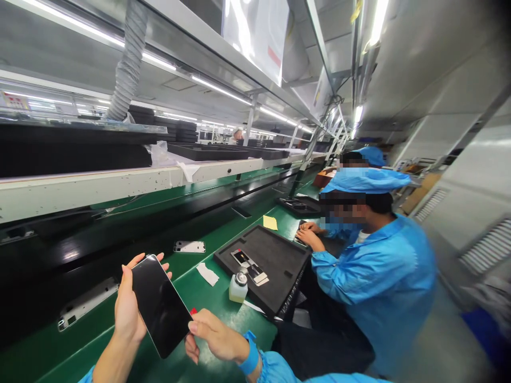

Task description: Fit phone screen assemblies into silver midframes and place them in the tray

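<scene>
My left hand (126, 306) grips a black phone (161, 304) by its left edge, screen facing me, fingertips curling over the far side. My right hand (213, 335), with a blue wrist strap, pinches the phone's lower right edge; something small and red shows by my thumb. Both hands hover over the green bench mat (207, 303). A white phone frame (189, 247) lies on the dark belt just beyond.
A small white bottle (238, 287) stands beside a black foam tray (275, 260) holding small parts. A white wipe (207, 274) and yellow note (270, 222) lie on the mat. A co-worker in blue (379, 276) sits at right, hands on a device. Black trays fill the shelf above.
</scene>
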`<state>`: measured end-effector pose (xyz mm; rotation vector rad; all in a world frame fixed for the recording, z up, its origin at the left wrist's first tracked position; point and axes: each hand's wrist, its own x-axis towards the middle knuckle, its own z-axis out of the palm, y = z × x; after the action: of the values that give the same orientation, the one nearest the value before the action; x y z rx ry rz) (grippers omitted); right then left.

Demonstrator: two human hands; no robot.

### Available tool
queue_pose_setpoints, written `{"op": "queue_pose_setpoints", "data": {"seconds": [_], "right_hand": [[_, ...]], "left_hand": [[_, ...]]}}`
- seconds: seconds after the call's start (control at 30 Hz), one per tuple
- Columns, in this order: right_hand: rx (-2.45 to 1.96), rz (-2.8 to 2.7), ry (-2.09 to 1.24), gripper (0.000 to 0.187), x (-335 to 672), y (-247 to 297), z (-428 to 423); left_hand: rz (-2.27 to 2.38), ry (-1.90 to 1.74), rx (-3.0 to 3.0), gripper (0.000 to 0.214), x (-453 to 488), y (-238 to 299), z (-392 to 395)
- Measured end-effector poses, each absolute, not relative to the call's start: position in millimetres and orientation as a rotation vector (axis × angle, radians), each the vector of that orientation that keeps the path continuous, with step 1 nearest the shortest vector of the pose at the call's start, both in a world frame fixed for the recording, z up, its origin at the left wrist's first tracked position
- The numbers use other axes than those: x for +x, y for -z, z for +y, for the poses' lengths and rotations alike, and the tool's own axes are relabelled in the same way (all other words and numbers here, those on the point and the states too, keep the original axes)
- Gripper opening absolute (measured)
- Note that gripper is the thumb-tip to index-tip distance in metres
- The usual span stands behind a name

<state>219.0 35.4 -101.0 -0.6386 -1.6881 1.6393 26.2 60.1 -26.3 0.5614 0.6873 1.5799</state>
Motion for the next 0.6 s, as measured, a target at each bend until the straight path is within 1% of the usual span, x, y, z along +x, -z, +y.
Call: {"op": "queue_pose_setpoints", "data": {"seconds": [0.1,0.13,0.2,0.33,0.5,0.6], "right_hand": [[-0.614,-1.628,-1.670,0.073,214,107,36],[-0.606,-1.602,-1.676,0.075,210,110,36],[-0.597,-1.553,-1.674,0.078,203,116,37],[-0.577,-1.558,-1.672,0.079,189,124,39],[-0.563,-1.604,-1.671,0.084,180,124,42],[-0.563,-1.606,-1.675,0.083,180,122,38]], "left_hand": [[0.741,-1.630,0.513,0.050,33,19,56],[0.759,-1.644,0.508,0.048,36,17,54],[0.799,-1.665,0.519,0.052,40,15,51],[0.860,-1.732,0.556,0.061,44,13,48],[0.884,-1.762,0.534,0.055,46,14,47],[0.883,-1.763,0.523,0.053,47,14,46]]}}
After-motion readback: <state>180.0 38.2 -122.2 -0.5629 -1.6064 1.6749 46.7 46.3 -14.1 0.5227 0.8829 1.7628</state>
